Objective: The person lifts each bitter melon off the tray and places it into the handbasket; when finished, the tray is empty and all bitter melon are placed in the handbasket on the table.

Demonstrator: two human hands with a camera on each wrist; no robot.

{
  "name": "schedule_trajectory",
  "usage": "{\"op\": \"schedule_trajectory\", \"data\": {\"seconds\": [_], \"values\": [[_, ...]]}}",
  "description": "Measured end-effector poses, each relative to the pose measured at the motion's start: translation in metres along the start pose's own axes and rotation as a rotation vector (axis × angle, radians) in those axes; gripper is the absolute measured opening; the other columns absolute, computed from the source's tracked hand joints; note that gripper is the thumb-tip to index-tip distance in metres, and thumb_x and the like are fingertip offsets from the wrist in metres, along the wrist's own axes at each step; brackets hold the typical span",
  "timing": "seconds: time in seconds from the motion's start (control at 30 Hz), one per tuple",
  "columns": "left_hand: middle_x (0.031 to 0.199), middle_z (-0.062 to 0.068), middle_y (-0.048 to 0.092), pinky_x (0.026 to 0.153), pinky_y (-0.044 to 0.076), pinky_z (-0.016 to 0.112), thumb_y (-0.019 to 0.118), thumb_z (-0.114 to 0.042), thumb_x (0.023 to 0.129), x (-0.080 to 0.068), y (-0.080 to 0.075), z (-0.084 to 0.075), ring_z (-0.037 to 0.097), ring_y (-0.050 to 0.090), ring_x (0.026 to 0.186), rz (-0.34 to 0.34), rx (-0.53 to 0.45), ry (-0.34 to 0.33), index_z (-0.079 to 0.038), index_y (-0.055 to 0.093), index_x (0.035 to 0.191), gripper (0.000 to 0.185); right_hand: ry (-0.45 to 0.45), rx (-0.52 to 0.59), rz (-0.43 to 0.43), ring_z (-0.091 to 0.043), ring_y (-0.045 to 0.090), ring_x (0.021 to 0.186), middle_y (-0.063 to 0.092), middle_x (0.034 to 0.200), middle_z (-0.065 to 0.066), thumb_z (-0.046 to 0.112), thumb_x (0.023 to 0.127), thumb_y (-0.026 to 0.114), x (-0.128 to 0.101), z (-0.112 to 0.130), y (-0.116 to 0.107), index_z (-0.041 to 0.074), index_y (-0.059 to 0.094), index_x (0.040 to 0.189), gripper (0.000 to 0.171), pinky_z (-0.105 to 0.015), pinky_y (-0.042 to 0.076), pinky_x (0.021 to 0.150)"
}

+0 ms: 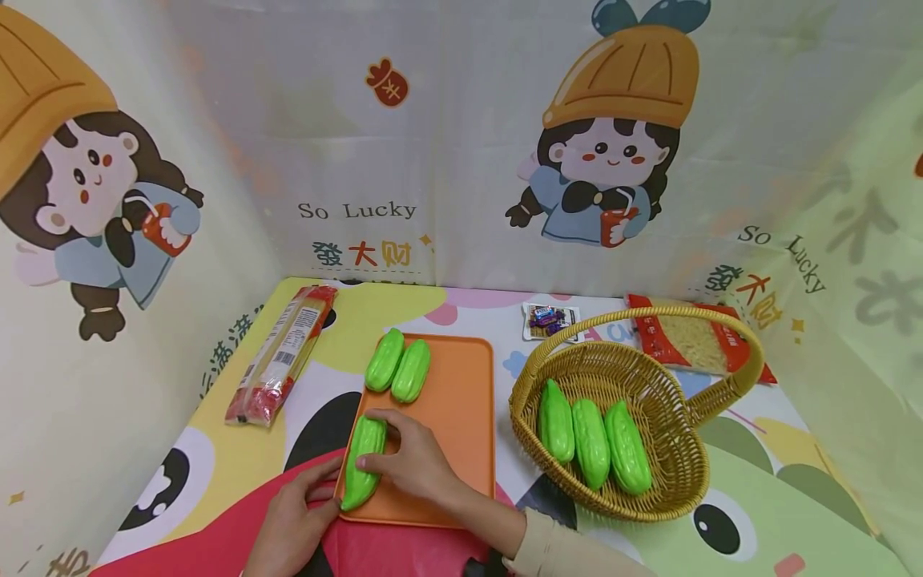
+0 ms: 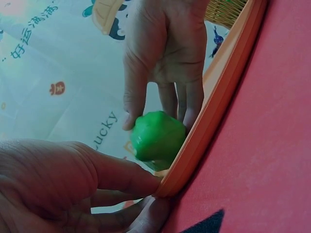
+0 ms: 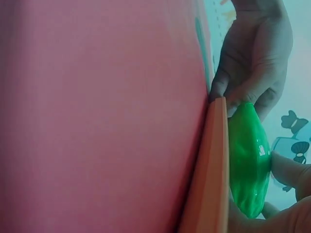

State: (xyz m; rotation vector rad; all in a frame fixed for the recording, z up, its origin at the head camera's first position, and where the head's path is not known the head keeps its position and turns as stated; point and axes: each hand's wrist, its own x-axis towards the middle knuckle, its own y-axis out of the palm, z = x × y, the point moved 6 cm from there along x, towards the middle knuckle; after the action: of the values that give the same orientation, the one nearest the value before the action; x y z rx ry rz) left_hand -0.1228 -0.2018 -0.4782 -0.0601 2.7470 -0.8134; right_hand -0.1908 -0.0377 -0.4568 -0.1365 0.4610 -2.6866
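An orange cutting board [image 1: 454,417] lies on the printed tablecloth. On its near left part lies a green bitter gourd [image 1: 363,469]. My right hand [image 1: 392,449] grips it from above, thumb on one side and fingers on the other, as the left wrist view shows with the gourd [image 2: 155,136] under the right hand [image 2: 165,58]. My left hand [image 1: 313,493] pinches the board's near left corner [image 2: 194,160], close to the gourd's end [image 3: 249,155]. Two more green gourds [image 1: 398,369] lie side by side at the board's far left.
A wicker basket [image 1: 671,481] with a handle stands right of the board and holds three green gourds [image 1: 591,437]. A long noodle packet [image 1: 281,353] lies at the left, another noodle packet [image 1: 692,340] behind the basket, and a small sweets packet [image 1: 550,319] at the back. Cloth walls enclose the table.
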Motion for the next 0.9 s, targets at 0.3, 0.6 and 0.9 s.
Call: {"op": "schedule_trajectory", "data": {"seconds": [0.3,0.6,0.9], "values": [[0.113,0.009,0.068,0.079,0.056,0.035,0.069,-0.004,0.086,0.001,0.001,0.001,0.020,0.067,0.096,0.015,-0.017,-0.017,-0.001,0.056,0.137,0.053,0.042,0.084,0.040,-0.015,0.060,0.112,0.061,0.123,0.015,0.031,0.081,0.083,-0.015,0.014,-0.018,0.036,0.061,0.131,0.055,-0.029,0.052,0.079],[0.119,0.014,0.065,0.079,0.057,0.037,0.069,-0.003,0.086,0.002,0.002,-0.001,0.022,0.067,0.097,0.020,-0.040,-0.037,0.002,0.055,0.137,0.053,0.022,0.172,0.126,-0.017,0.056,0.119,0.058,0.130,0.015,0.031,0.082,0.082,-0.047,0.041,-0.052,0.039,0.061,0.132,0.055,-0.032,0.052,0.084],[0.118,0.012,0.066,0.080,0.056,0.037,0.070,-0.005,0.087,0.003,0.001,0.002,0.020,0.067,0.097,0.016,-0.004,-0.045,0.001,0.055,0.137,0.053,0.027,0.265,0.190,-0.024,0.052,0.125,0.052,0.140,0.006,0.021,0.085,0.080,-0.082,0.068,-0.098,0.033,0.059,0.136,0.057,-0.037,0.055,0.084]]}}
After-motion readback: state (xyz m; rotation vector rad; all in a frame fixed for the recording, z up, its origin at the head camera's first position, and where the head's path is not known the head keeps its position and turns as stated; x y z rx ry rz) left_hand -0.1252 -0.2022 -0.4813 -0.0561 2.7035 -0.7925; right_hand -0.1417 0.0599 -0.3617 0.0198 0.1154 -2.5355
